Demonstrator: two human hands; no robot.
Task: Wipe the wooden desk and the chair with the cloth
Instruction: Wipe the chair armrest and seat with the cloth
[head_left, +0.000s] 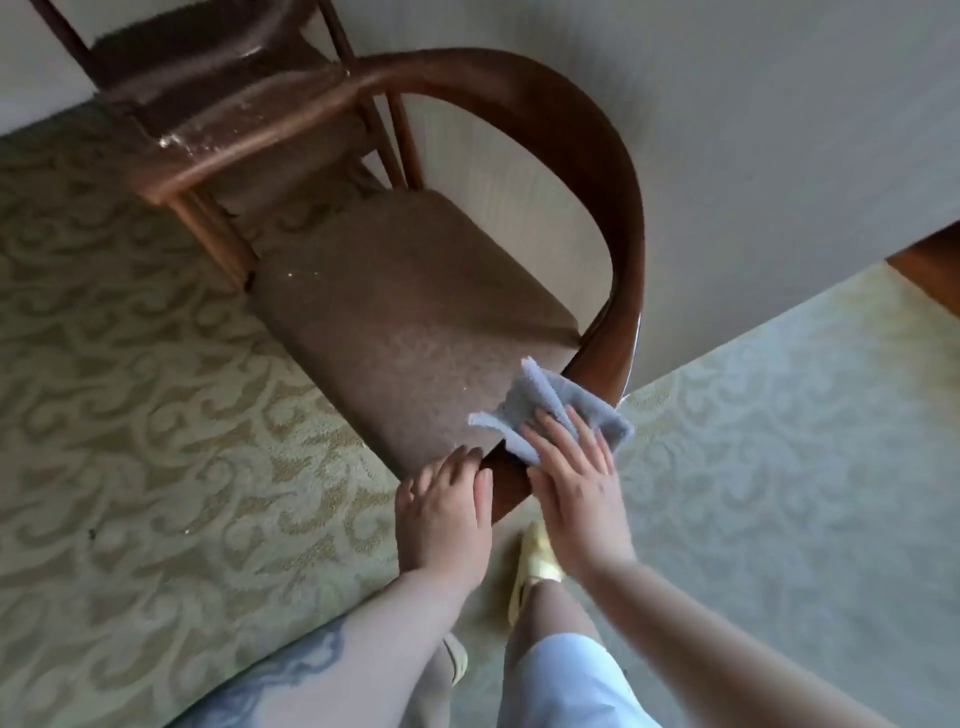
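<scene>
right hand (574, 483) flat, pressing cloth (558, 410) onto chair (597, 156) rail — left hand (441, 506) clamped on rail.

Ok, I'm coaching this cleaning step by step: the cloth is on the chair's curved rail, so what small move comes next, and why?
Probably slide the right hand and the grey cloth further up the curved wooden rail. The cloth covers only the rail's near end, beside the left hand steadying the chair, and the long arc beyond it lies uncovered.
</scene>
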